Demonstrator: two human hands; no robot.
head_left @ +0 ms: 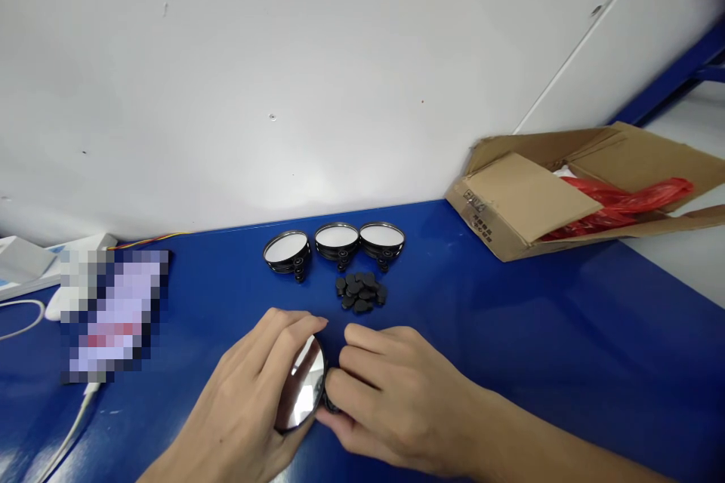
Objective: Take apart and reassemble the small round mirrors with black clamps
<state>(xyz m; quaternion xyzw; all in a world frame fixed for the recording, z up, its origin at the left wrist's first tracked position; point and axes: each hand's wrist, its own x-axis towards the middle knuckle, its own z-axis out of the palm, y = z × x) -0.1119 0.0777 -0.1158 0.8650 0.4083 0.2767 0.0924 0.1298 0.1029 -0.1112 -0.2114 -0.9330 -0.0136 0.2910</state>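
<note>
A round mirror (304, 386) with a black rim is gripped at its edge by my left hand (249, 385), its reflective face turned up and tilted. At the mirror's right side, my right hand (390, 392) is closed around a small black fitting (330, 403), mostly hidden by the fingers. Beyond the hands lies a heap of small black plastic pieces (362, 290). Behind the heap, three more round mirrors stand in a row: a left one (286, 247), a middle one (336, 235) and a right one (382, 235), each with a black jointed mount at its front.
An open cardboard box (526, 192) with a red plastic bag (623, 204) stands at the back right. At the left lies a pixelated phone (121, 309) with a white cable (73, 426). A white wall (340, 75) rises behind the blue table (510, 332).
</note>
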